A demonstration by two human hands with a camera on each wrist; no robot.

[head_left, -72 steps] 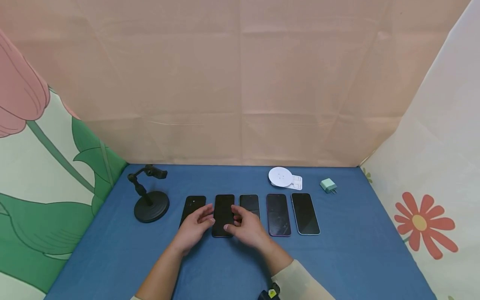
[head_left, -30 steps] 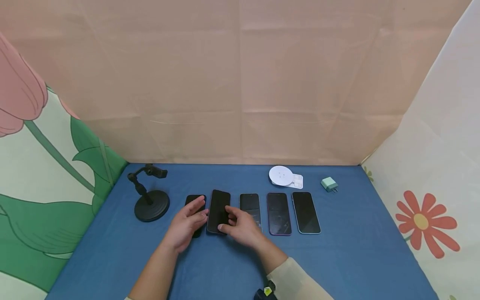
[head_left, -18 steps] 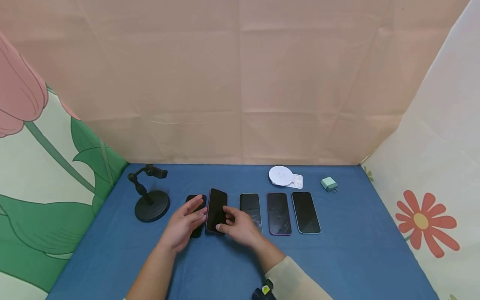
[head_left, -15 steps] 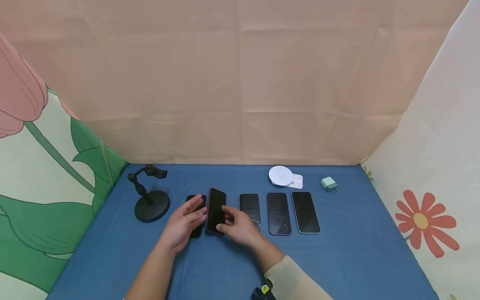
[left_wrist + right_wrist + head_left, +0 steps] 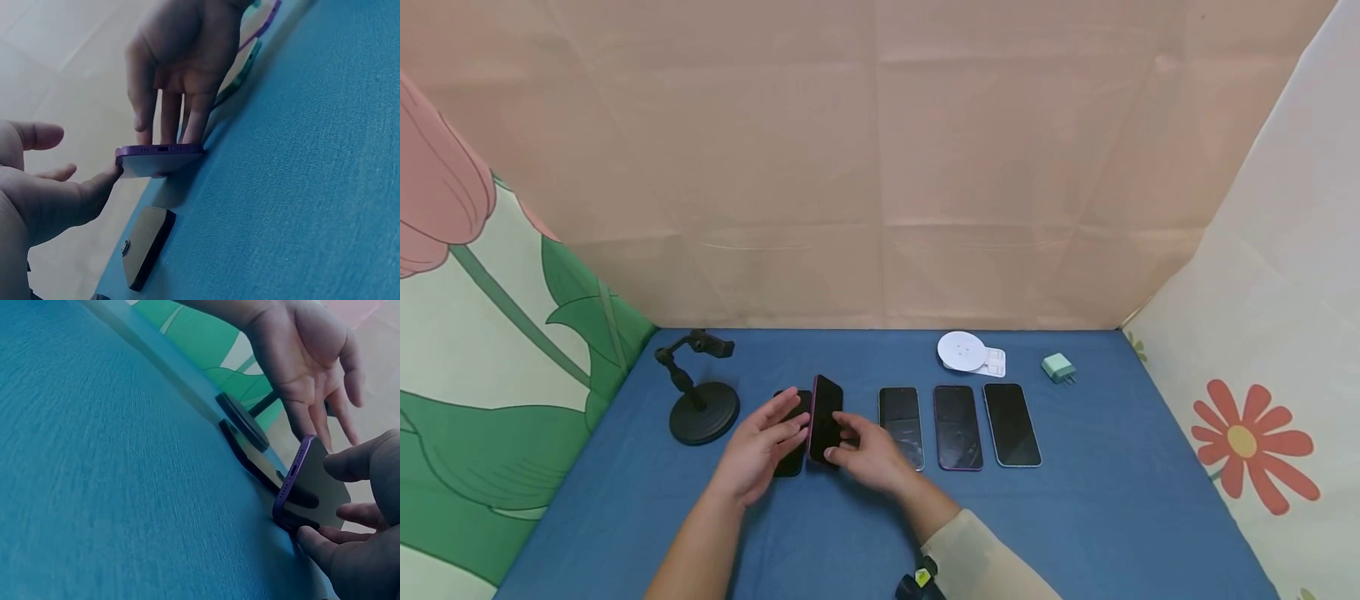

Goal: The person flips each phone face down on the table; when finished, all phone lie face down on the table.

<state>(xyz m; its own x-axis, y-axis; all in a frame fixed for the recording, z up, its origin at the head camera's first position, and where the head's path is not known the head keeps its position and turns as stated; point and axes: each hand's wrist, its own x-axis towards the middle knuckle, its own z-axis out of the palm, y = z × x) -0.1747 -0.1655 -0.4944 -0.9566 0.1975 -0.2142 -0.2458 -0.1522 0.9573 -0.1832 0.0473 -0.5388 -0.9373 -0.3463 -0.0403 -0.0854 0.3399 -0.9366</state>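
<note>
A purple-edged smartphone stands tilted on its right long edge, left edge raised, its dark screen facing right. My right hand holds it low along the right side, fingers curled at the edge and thumb near the bottom corner. On the raised edge, my left hand touches it with a digit, the other fingers extended; the left wrist view shows this contact at the phone's purple frame. Partly hidden behind the left hand lies a black phone, flat on the blue cloth with its camera side up.
To the right lie three more phones: a grey-screened one, a purple-rimmed one and a light-rimmed one. Behind them sit a white disc and a green plug adapter. A black phone stand occupies the left.
The purple-edged phone was flat between the hands; it has shifted left and tipped up steeply on its right edge. Both hands have moved left with it. The other phones stay put.
</note>
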